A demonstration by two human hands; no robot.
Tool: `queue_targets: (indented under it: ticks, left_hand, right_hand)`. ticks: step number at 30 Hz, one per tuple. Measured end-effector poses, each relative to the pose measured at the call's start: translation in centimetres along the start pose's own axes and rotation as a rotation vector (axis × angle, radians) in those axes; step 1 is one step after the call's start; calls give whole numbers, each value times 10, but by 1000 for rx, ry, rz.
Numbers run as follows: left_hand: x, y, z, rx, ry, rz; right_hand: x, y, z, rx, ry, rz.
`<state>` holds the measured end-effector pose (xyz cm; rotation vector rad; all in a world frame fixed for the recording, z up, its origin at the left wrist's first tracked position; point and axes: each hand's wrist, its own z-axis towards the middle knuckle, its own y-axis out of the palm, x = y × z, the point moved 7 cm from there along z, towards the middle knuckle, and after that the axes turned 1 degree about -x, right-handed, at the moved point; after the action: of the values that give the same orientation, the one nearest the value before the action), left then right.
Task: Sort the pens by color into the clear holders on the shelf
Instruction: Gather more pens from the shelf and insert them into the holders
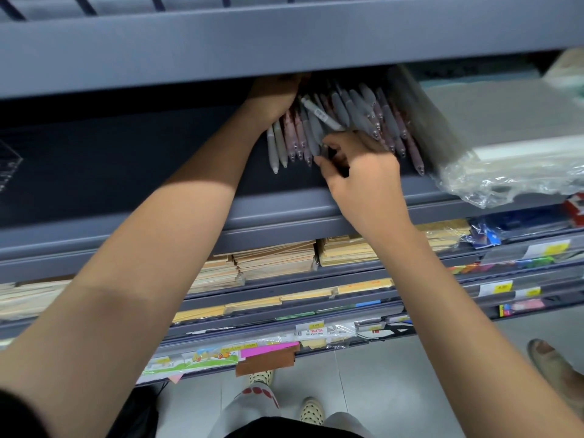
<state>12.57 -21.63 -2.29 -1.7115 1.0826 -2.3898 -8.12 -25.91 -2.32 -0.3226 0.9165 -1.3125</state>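
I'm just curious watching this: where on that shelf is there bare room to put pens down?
The dark shelf floor left of the pens is bare, bordered by the left forearm and a clear holder at the far left. From the pens rightward it is crowded: both hands, then plastic wrap over stacked stock.

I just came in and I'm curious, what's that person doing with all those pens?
A person is sorting pens on a grey store shelf. The left hand reaches to the back of the pile, partly hidden under the shelf above. The right hand picks at pens near the front. Grey and pinkish pens lie mixed together.
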Motion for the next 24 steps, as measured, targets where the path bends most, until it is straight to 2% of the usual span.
queue_targets:
  ticks: [3, 6, 8, 11, 16, 24]
  left_hand:
    - [8, -14, -6, 51, 32, 207]
    - [1, -34, -31, 90, -110, 462]
    - [-4, -33, -51, -47, -232, 510]
    - [4, -14, -67, -283, -335, 377]
    - [24, 4, -67, -418, -420, 455]
    - [43, 14, -65, -509, -514, 592]
  right_hand:
    - [6, -12, -1, 118, 83, -235]
    - [20, -11, -2, 57, 193, -367]
    - [27, -11, 1, 40, 213, -287]
    - [38, -16, 3, 64, 306, -103]
    - [51, -27, -4, 113, 457, 107]
    - [56, -27, -11, 68, 503, 135]
